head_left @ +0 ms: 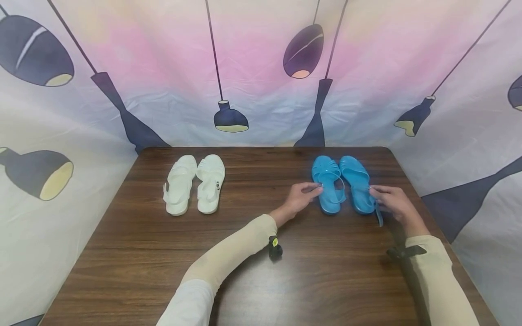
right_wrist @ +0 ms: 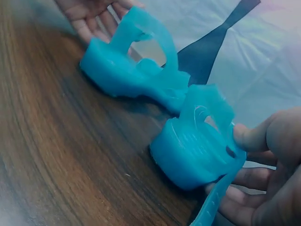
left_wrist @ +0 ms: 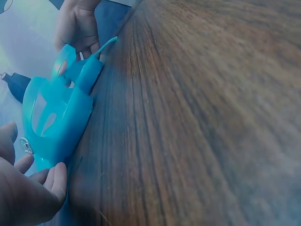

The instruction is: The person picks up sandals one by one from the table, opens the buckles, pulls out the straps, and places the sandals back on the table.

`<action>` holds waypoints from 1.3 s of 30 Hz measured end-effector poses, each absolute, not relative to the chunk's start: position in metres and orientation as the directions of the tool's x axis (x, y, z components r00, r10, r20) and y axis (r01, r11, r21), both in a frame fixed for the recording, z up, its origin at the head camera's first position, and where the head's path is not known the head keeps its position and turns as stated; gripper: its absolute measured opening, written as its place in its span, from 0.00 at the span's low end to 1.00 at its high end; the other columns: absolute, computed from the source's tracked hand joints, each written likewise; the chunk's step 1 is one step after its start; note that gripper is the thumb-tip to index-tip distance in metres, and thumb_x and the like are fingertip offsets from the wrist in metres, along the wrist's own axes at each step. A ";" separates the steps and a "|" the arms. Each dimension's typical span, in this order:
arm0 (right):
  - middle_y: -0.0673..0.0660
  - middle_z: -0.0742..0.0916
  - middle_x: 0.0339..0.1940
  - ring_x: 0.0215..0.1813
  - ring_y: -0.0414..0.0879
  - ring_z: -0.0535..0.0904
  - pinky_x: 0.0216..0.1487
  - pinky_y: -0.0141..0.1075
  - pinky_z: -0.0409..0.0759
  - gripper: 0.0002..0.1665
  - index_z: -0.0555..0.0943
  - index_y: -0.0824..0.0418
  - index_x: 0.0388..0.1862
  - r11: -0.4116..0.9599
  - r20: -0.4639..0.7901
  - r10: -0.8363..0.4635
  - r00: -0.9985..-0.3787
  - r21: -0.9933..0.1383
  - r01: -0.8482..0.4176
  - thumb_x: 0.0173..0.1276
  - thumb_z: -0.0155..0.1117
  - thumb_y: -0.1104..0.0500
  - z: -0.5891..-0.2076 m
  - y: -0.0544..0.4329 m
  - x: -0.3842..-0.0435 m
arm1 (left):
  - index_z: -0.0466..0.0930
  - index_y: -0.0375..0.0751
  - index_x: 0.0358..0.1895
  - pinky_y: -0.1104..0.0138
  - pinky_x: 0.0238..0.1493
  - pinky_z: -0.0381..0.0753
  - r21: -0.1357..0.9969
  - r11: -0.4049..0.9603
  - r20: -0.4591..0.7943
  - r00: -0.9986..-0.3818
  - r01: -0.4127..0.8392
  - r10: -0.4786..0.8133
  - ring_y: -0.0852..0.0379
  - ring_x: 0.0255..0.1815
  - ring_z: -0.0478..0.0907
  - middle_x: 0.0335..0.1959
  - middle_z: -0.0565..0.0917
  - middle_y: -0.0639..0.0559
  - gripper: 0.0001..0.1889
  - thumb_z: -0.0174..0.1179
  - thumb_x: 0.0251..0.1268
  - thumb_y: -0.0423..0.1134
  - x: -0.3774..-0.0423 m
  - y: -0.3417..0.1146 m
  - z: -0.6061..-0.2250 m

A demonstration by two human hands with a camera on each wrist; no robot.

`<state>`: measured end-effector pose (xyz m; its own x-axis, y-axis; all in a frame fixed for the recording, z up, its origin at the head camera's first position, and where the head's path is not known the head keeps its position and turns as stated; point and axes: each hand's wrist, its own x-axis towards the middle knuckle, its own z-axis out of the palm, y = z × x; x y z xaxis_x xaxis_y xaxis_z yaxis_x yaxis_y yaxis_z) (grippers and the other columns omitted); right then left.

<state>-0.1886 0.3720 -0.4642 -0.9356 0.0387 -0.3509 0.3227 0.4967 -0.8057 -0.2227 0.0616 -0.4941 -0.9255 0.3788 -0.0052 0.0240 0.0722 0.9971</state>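
Note:
Two blue sandals stand side by side on the table, toes to the far edge. My left hand [head_left: 303, 197] pinches the outer side of the left blue sandal [head_left: 329, 201] near its heel; a small metal buckle [left_wrist: 27, 146] shows by those fingers in the left wrist view. At the right blue sandal [head_left: 359, 190], my right hand [head_left: 393, 201] grips the outer side strap, thumb [right_wrist: 242, 136] on top and fingers below. That sandal's loose strap end [right_wrist: 211, 202] hangs down past the fingers. Both blue soles rest on the wood.
A pair of white sandals [head_left: 177, 206] stands at the left of the brown wooden table [head_left: 253, 190], also toes away. A curtain [head_left: 261, 77] printed with hanging lamps surrounds the table's back and sides. Dark wrist cameras are strapped over both sleeves [head_left: 228, 249].

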 end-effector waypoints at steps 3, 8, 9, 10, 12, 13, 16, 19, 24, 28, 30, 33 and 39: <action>0.77 0.61 0.79 0.77 0.73 0.59 0.71 0.62 0.66 0.44 0.54 0.70 0.81 0.458 -0.346 0.034 -0.938 -0.828 0.322 0.82 0.48 0.40 -0.466 0.375 -0.187 | 0.83 0.38 0.59 0.63 0.55 0.84 0.994 0.097 0.016 -0.929 0.055 0.370 0.53 0.59 0.83 0.57 0.86 0.47 0.18 0.63 0.74 0.45 -0.222 0.058 -0.492; 0.77 0.60 0.79 0.78 0.71 0.59 0.71 0.59 0.66 0.42 0.52 0.71 0.81 0.374 -0.326 0.023 -0.945 -0.874 0.311 0.83 0.48 0.44 -0.466 0.378 -0.186 | 0.81 0.36 0.61 0.64 0.57 0.83 0.978 0.152 0.082 -0.938 0.140 0.336 0.53 0.60 0.82 0.57 0.85 0.47 0.22 0.63 0.74 0.47 -0.224 0.050 -0.484; 0.76 0.60 0.79 0.77 0.71 0.59 0.71 0.58 0.67 0.42 0.52 0.71 0.81 0.363 -0.319 0.025 -0.947 -0.880 0.306 0.83 0.48 0.44 -0.465 0.378 -0.185 | 0.80 0.36 0.62 0.63 0.57 0.83 0.975 0.157 0.098 -0.939 0.157 0.330 0.53 0.60 0.82 0.58 0.85 0.47 0.23 0.63 0.74 0.48 -0.224 0.048 -0.482; 0.76 0.61 0.79 0.77 0.70 0.60 0.70 0.56 0.69 0.42 0.53 0.70 0.81 0.359 -0.311 0.029 -0.950 -0.883 0.301 0.83 0.48 0.44 -0.465 0.378 -0.185 | 0.80 0.36 0.62 0.63 0.57 0.83 0.971 0.166 0.113 -0.939 0.174 0.324 0.53 0.60 0.82 0.59 0.85 0.47 0.23 0.63 0.74 0.48 -0.225 0.047 -0.479; 0.75 0.62 0.79 0.75 0.67 0.65 0.66 0.49 0.76 0.43 0.53 0.69 0.81 0.349 -0.297 0.041 -0.954 -0.891 0.292 0.82 0.49 0.43 -0.461 0.377 -0.185 | 0.80 0.36 0.63 0.64 0.57 0.83 0.962 0.178 0.144 -0.938 0.207 0.317 0.53 0.61 0.81 0.60 0.84 0.47 0.24 0.63 0.74 0.49 -0.226 0.045 -0.473; 0.74 0.62 0.79 0.72 0.64 0.69 0.63 0.45 0.79 0.43 0.53 0.69 0.81 0.336 -0.290 0.048 -0.956 -0.896 0.289 0.82 0.49 0.43 -0.459 0.376 -0.184 | 0.79 0.36 0.64 0.64 0.57 0.83 0.958 0.183 0.158 -0.936 0.223 0.314 0.54 0.61 0.81 0.61 0.84 0.48 0.24 0.63 0.74 0.49 -0.227 0.044 -0.470; 0.74 0.62 0.79 0.66 0.55 0.75 0.56 0.36 0.83 0.44 0.53 0.68 0.82 0.301 -0.286 0.074 -0.955 -0.907 0.295 0.81 0.50 0.42 -0.451 0.372 -0.183 | 0.80 0.39 0.64 0.66 0.57 0.83 0.945 0.196 0.190 -0.928 0.261 0.322 0.54 0.62 0.80 0.62 0.83 0.48 0.23 0.63 0.73 0.49 -0.226 0.042 -0.460; 0.72 0.63 0.78 0.57 0.42 0.79 0.52 0.31 0.84 0.46 0.53 0.67 0.82 0.261 -0.284 0.093 -0.954 -0.918 0.298 0.79 0.52 0.41 -0.440 0.368 -0.180 | 0.79 0.42 0.65 0.66 0.57 0.82 0.937 0.200 0.203 -0.913 0.286 0.355 0.53 0.63 0.80 0.64 0.82 0.49 0.24 0.63 0.73 0.50 -0.223 0.041 -0.448; 0.53 0.82 0.58 0.45 0.31 0.82 0.45 0.29 0.85 0.47 0.56 0.68 0.81 0.228 -0.250 0.101 -0.963 -0.936 0.267 0.77 0.58 0.42 -0.417 0.358 -0.174 | 0.78 0.44 0.67 0.65 0.55 0.83 0.927 0.207 0.209 -0.888 0.313 0.409 0.48 0.64 0.80 0.65 0.81 0.50 0.26 0.64 0.72 0.52 -0.217 0.041 -0.427; 0.38 0.82 0.43 0.42 0.32 0.83 0.43 0.28 0.85 0.46 0.58 0.69 0.80 0.220 -0.219 0.106 -0.970 -0.946 0.237 0.76 0.60 0.43 -0.399 0.343 -0.167 | 0.77 0.45 0.68 0.67 0.54 0.83 0.925 0.202 0.206 -0.873 0.321 0.442 0.55 0.62 0.81 0.66 0.81 0.52 0.27 0.64 0.72 0.53 -0.213 0.044 -0.414; 0.41 0.82 0.47 0.42 0.31 0.83 0.43 0.28 0.85 0.45 0.59 0.69 0.80 0.241 -0.202 0.102 -0.974 -0.945 0.221 0.76 0.60 0.43 -0.392 0.334 -0.162 | 0.77 0.45 0.69 0.68 0.54 0.83 0.926 0.200 0.200 -0.864 0.321 0.461 0.59 0.60 0.81 0.65 0.81 0.53 0.28 0.63 0.72 0.54 -0.210 0.045 -0.408; 0.55 0.81 0.60 0.44 0.31 0.83 0.46 0.29 0.85 0.44 0.61 0.67 0.80 0.282 -0.193 0.095 -0.977 -0.936 0.212 0.77 0.58 0.41 -0.383 0.319 -0.156 | 0.78 0.47 0.68 0.68 0.53 0.83 0.924 0.216 0.180 -0.858 0.316 0.481 0.62 0.58 0.82 0.64 0.82 0.54 0.28 0.63 0.72 0.57 -0.206 0.047 -0.401; 0.67 0.70 0.76 0.64 0.54 0.81 0.61 0.44 0.79 0.45 0.62 0.62 0.80 0.337 -0.184 0.074 -0.980 -0.921 0.198 0.76 0.56 0.37 -0.376 0.292 -0.151 | 0.78 0.49 0.68 0.62 0.55 0.84 0.933 0.233 0.134 -0.865 0.275 0.484 0.59 0.60 0.82 0.63 0.83 0.53 0.29 0.61 0.71 0.60 -0.199 0.047 -0.394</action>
